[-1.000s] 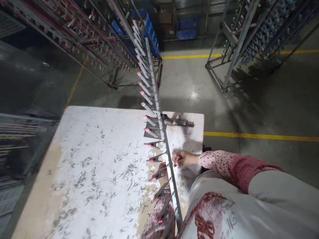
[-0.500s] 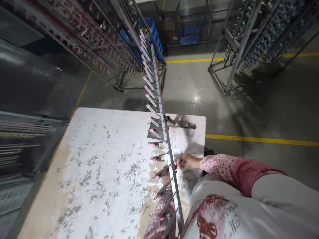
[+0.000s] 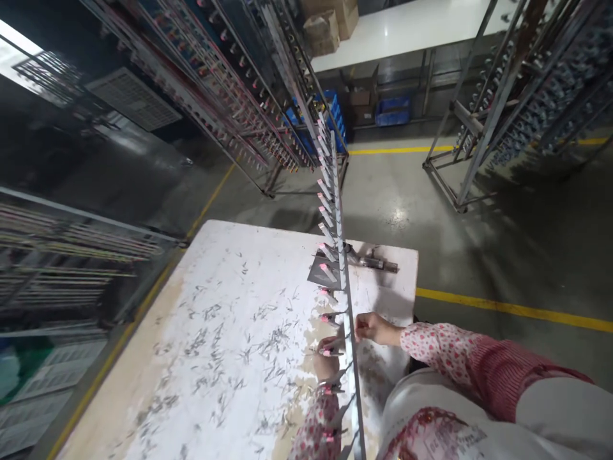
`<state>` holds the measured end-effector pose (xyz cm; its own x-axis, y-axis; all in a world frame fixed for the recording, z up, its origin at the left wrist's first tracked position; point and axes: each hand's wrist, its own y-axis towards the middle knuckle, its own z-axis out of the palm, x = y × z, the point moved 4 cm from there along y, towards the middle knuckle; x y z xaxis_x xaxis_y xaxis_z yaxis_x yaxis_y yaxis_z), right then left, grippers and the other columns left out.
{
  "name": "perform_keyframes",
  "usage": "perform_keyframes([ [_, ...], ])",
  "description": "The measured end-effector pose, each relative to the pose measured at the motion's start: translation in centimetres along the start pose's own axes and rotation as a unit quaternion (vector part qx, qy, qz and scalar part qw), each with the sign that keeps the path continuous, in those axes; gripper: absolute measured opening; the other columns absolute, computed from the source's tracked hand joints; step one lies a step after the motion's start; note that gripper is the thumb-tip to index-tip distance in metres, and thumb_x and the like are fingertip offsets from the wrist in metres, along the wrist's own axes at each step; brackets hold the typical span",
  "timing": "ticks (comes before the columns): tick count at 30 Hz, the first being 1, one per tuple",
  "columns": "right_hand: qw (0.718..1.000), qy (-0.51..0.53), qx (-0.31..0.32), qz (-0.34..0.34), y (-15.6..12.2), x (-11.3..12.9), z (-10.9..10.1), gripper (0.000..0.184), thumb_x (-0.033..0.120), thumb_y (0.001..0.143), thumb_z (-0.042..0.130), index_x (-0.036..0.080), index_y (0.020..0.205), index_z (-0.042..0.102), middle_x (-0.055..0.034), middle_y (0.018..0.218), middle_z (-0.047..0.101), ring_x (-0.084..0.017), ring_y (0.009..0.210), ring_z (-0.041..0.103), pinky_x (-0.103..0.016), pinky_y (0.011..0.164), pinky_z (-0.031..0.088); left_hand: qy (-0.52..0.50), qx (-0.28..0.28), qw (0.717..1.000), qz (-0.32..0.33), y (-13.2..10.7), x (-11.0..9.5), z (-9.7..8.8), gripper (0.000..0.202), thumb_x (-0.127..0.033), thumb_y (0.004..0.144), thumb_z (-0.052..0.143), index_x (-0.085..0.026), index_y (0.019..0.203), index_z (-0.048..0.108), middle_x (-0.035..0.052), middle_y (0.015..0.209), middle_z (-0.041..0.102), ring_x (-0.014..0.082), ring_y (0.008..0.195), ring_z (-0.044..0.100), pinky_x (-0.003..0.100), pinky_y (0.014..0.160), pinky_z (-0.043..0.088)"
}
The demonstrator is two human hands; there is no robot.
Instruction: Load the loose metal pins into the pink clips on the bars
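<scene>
A long metal bar (image 3: pixel 341 255) with a row of pink-tipped clips (image 3: pixel 328 252) on its left side runs from my chest out over the white table (image 3: pixel 225 332). My right hand (image 3: pixel 371 328) is pinched against the bar's right side, on something too small to make out. My left hand (image 3: pixel 324 361) sits under the bar on the left, touching a pink-tipped clip (image 3: pixel 328 352); its fingers are mostly hidden by the bar. Both sleeves are pink and floral.
Small metal slivers (image 3: pixel 268 338) litter the table. A metal tool (image 3: pixel 376 262) lies at its far right corner. Tall racks (image 3: pixel 230 83) of similar bars stand at the left and far right (image 3: pixel 507 89). Yellow floor lines (image 3: pixel 517 313), blue crates (image 3: pixel 393 110) and cardboard boxes (image 3: pixel 323 32) lie beyond.
My head has lifted and turned, so more of the far room shows. My right hand has moved slightly farther along the bar; my left hand stays beneath it.
</scene>
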<state>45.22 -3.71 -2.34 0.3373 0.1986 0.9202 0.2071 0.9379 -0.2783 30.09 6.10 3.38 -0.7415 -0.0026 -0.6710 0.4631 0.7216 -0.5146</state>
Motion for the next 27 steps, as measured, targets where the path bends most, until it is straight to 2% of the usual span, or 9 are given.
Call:
perform_keyframes([
  [2, 1.000, 0.010, -0.024, 0.014, 0.1, 0.6, -2.0, 0.033, 0.049, 0.075, 0.062, 0.018, 0.069, 0.050, -0.0022, 0.064, 0.061, -0.013, 0.054, 0.054, -0.026, 0.051, 0.044, -0.029, -0.059, 0.998, -0.009, 1.4, 0.2, -1.0, 0.027, -0.041, 0.073, 0.070, -0.019, 0.089, 0.064, 0.0056, 0.089, 0.065, 0.0322, 0.097, 0.063, 0.039, 0.078, 0.050],
  [4, 0.996, 0.024, -0.091, 0.008, 0.4, 2.7, -5.3, 0.036, 0.052, 0.074, 0.061, 0.018, 0.072, 0.049, -0.0028, 0.067, 0.062, -0.012, 0.055, 0.053, -0.026, 0.052, 0.043, -0.071, -0.096, 0.993, 0.000, 2.8, -1.0, -2.1, 0.037, -0.048, 0.072, 0.067, -0.019, 0.095, 0.063, 0.0090, 0.098, 0.067, 0.0339, 0.104, 0.061, 0.040, 0.083, 0.050],
  [6, 0.985, 0.044, -0.167, -0.029, 0.9, 6.6, -8.6, 0.036, 0.052, 0.075, 0.062, 0.018, 0.074, 0.050, -0.0022, 0.069, 0.061, -0.011, 0.056, 0.053, -0.026, 0.055, 0.044, -0.126, -0.085, 0.988, 0.034, 4.1, -3.7, -2.8, 0.046, -0.053, 0.075, 0.063, -0.017, 0.105, 0.061, 0.0118, 0.110, 0.066, 0.0309, 0.110, 0.059, 0.039, 0.091, 0.047],
  [8, 0.979, 0.044, -0.170, -0.101, 1.7, 11.8, -10.3, 0.032, 0.048, 0.079, 0.061, 0.017, 0.077, 0.052, -0.0011, 0.069, 0.060, -0.011, 0.059, 0.053, -0.025, 0.058, 0.044, -0.180, -0.030, 0.979, 0.091, 5.1, -7.5, -3.0, 0.053, -0.054, 0.077, 0.063, -0.016, 0.113, 0.060, 0.0131, 0.118, 0.064, 0.0290, 0.113, 0.057, 0.039, 0.097, 0.044],
  [12, 0.974, -0.048, -0.089, -0.201, 3.5, 21.1, -9.1, 0.022, 0.039, 0.086, 0.056, 0.018, 0.082, 0.052, 0.0009, 0.070, 0.059, -0.010, 0.062, 0.055, -0.024, 0.062, 0.045, -0.203, 0.077, 0.956, 0.196, 6.6, -14.1, -2.2, 0.063, -0.062, 0.077, 0.060, -0.016, 0.120, 0.061, 0.0121, 0.119, 0.065, 0.0292, 0.113, 0.057, 0.040, 0.101, 0.041],
  [15, 0.955, -0.158, -0.056, -0.245, 4.2, 24.7, -6.9, 0.016, 0.032, 0.089, 0.053, 0.018, 0.083, 0.053, 0.0015, 0.072, 0.059, -0.011, 0.065, 0.056, -0.023, 0.064, 0.045, -0.195, 0.124, 0.940, 0.252, 7.2, -16.4, -1.4, 0.061, -0.062, 0.078, 0.059, -0.017, 0.119, 0.064, 0.0107, 0.123, 0.064, 0.0302, 0.118, 0.053, 0.040, 0.105, 0.037],
  [17, 0.936, -0.224, -0.052, -0.265, 4.5, 25.7, -6.1, 0.014, 0.030, 0.090, 0.051, 0.018, 0.084, 0.054, 0.0020, 0.073, 0.058, -0.010, 0.065, 0.055, -0.022, 0.065, 0.044, -0.193, 0.148, 0.931, 0.273, 7.4, -16.9, -1.1, 0.057, -0.058, 0.079, 0.060, -0.017, 0.119, 0.065, 0.0097, 0.124, 0.063, 0.0299, 0.120, 0.052, 0.039, 0.107, 0.034],
  [21, 0.901, -0.313, -0.051, -0.297, 4.9, 26.4, -5.7, 0.012, 0.027, 0.091, 0.049, 0.018, 0.085, 0.054, 0.0017, 0.075, 0.057, -0.010, 0.067, 0.055, -0.021, 0.067, 0.043, -0.172, 0.179, 0.926, 0.284, 7.6, -17.0, -0.7, 0.054, -0.056, 0.081, 0.059, -0.017, 0.117, 0.066, 0.0089, 0.117, 0.066, 0.0279, 0.108, 0.058, 0.038, 0.102, 0.039],
  [27, 0.851, -0.393, -0.001, -0.347, 4.9, 27.4, -5.2, 0.012, 0.023, 0.093, 0.046, 0.019, 0.084, 0.053, -0.0010, 0.078, 0.061, -0.012, 0.072, 0.057, -0.023, 0.071, 0.045, -0.097, 0.105, 0.923, 0.358, 7.6, -17.3, -0.9, 0.049, -0.053, 0.087, 0.052, -0.015, 0.114, 0.067, 0.0107, 0.106, 0.068, 0.0249, 0.095, 0.061, 0.035, 0.089, 0.044],
])
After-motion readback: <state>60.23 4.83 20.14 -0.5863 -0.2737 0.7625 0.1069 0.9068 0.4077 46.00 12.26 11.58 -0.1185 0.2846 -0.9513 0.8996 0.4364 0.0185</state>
